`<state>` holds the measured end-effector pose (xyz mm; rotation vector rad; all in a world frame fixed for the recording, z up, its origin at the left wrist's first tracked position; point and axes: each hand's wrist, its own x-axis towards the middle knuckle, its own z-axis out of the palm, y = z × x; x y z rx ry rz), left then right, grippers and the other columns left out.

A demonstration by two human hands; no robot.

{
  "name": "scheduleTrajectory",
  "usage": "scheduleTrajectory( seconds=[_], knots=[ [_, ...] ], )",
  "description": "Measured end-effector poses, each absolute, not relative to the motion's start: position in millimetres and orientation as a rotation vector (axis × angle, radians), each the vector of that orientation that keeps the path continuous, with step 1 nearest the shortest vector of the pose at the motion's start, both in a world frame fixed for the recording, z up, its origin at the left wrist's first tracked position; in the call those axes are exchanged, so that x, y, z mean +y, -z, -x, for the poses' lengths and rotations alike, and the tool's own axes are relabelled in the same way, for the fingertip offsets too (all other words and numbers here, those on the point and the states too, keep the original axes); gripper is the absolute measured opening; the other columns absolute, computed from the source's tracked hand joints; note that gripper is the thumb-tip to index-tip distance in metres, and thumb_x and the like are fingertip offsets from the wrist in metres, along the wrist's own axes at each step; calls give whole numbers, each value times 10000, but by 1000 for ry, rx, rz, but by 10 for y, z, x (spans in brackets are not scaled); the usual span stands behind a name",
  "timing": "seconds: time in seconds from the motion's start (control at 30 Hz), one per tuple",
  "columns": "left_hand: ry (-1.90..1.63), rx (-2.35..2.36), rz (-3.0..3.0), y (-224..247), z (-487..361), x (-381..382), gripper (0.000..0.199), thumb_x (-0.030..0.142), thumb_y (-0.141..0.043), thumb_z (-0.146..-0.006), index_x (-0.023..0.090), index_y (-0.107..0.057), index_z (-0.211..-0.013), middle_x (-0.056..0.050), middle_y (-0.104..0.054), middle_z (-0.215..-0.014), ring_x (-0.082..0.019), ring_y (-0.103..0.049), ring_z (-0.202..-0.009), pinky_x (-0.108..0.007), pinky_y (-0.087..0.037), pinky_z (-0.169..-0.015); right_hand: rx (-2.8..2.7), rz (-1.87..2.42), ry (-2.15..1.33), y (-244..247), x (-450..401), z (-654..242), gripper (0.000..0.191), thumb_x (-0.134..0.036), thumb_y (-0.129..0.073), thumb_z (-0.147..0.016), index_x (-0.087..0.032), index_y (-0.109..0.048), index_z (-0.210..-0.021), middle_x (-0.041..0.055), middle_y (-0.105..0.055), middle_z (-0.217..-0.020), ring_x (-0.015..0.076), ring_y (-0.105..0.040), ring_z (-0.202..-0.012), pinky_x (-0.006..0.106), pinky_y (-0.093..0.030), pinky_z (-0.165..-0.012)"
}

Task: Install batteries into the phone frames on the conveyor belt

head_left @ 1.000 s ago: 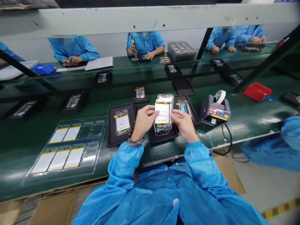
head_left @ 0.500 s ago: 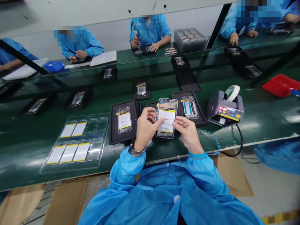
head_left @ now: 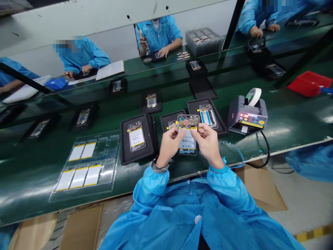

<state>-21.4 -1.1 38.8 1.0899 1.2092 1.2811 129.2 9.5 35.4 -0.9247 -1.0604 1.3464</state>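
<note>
Both hands hold a phone frame (head_left: 188,134) with a white, yellow-edged battery seated in it. My left hand (head_left: 170,146) grips its left side and my right hand (head_left: 206,143) its right side, both thumbs resting on the battery. Just behind them lies a black tray (head_left: 169,121) holding another phone frame, partly hidden by my hands. A similar tray (head_left: 207,116) stands to the right, and a third black tray (head_left: 137,138) to the left holds a frame with a battery.
A clear plastic tray (head_left: 85,166) of white batteries lies on the green bench (head_left: 31,177), left of my hands. A tape dispenser (head_left: 247,114) and red tray (head_left: 309,83) stand right. Blue-gowned co-workers work across a raised shelf (head_left: 104,21), one holding a soldering iron (head_left: 142,40).
My hands have drawn closer together, and the phone frame now looks more tilted and foreshortened. The whole scene has shifted slightly in view as my head moved.
</note>
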Motion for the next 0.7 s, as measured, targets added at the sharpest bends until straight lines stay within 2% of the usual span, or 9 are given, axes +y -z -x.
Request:
scheduleTrajectory(
  seconds=[0.1,0.37,0.53,0.7],
  knots=[
    [-1316,1241,-1088,-366,160,44,475,591,-828,-814,125,-769,-888,-59,-747,-854,-159,-654,-722,-251,-519,-657,-1074,926,-1319,-349,54,-1265,436,-564,-876,-792,-224,-692,-994,55,-809,-913,216,-750,-766,350,-622,-759],
    [-1353,1381,-1126,-361,115,3,434,546,-813,-816,115,-774,-818,-41,-719,-770,-133,-578,-638,-238,-461,-590,-1040,948,-1339,-326,41,-1214,441,-552,-887,-770,-217,-695,-984,37,-787,-852,197,-715,-717,333,-595,-727],
    [-1425,1491,-1202,-379,42,-27,368,485,-797,-831,119,-767,-808,-39,-712,-741,-141,-584,-648,-238,-462,-610,-1047,989,-1291,-312,47,-1182,433,-604,-819,-816,-209,-683,-930,18,-737,-759,170,-661,-668,275,-526,-609],
    [-1441,1509,-1249,-383,8,-64,328,455,-759,-853,128,-767,-849,-38,-722,-763,-144,-595,-663,-239,-470,-638,-1071,1033,-1208,-308,29,-1163,422,-601,-785,-848,-202,-666,-918,5,-693,-723,147,-609,-622,258,-473,-563]
  ],
)
